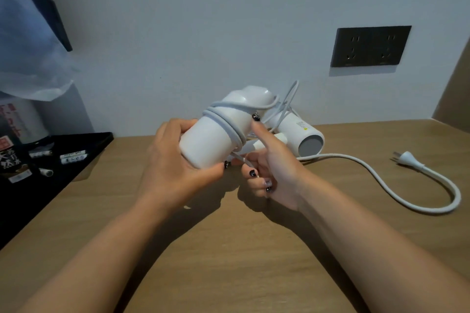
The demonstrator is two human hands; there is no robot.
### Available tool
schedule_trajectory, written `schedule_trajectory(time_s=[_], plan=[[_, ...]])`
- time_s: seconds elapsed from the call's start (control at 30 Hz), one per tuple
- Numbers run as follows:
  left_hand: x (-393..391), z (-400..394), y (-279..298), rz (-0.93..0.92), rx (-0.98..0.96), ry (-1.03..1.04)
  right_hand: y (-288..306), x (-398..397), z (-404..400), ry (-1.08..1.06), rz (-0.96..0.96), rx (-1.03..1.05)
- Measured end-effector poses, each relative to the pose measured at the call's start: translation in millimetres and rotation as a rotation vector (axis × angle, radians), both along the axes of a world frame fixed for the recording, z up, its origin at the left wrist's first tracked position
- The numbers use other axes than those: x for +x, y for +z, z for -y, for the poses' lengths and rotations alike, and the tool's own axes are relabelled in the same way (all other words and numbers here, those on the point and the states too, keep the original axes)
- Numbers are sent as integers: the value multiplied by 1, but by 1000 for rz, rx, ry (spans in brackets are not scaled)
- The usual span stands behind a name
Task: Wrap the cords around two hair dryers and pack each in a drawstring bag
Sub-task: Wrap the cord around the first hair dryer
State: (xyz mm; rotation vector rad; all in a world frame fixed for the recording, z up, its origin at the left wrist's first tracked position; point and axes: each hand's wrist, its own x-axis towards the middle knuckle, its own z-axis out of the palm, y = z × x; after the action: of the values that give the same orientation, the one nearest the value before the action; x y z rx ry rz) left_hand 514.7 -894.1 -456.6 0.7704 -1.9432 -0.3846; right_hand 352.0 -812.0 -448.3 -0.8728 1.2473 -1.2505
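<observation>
a: why does the left hand wrap its fingers round the barrel of the held hair dryer?

b: likely to steady it above the bench so the coils of its cord stay snug. the right hand pinches the cord's tail end near the white plug, index finger raised against the coils, probably to tuck the end in.

a: and the count?

b: two hair dryers: the held one, and a second dryer lying on the bench just behind the hands, by the wall. its loose cord trails right, unwrapped, ending in a plug. two hands, two cords, two plugs. no drawstring bag can be identified. a black tray with small packets sits at the left, a double socket plate on the wall.
</observation>
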Motion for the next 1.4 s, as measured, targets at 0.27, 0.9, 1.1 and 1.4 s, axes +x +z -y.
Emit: schedule_trajectory(time_s=[0.27, 0.9, 1.1, 1.4], plan=[[-1, -1, -1, 84, -186, -92, 2, 3, -2, 33, -16, -9], [-6, -15, 10, -420, 1366, -553, -12, -6, 4, -166, -40, -354], [2, -22, 12, -487, 1521, -715, -13, -7, 1, -93, -103, -442], [-9, -30, 12, -667, 1381, -538, -5, -13, 5, -175, -363, -316]])
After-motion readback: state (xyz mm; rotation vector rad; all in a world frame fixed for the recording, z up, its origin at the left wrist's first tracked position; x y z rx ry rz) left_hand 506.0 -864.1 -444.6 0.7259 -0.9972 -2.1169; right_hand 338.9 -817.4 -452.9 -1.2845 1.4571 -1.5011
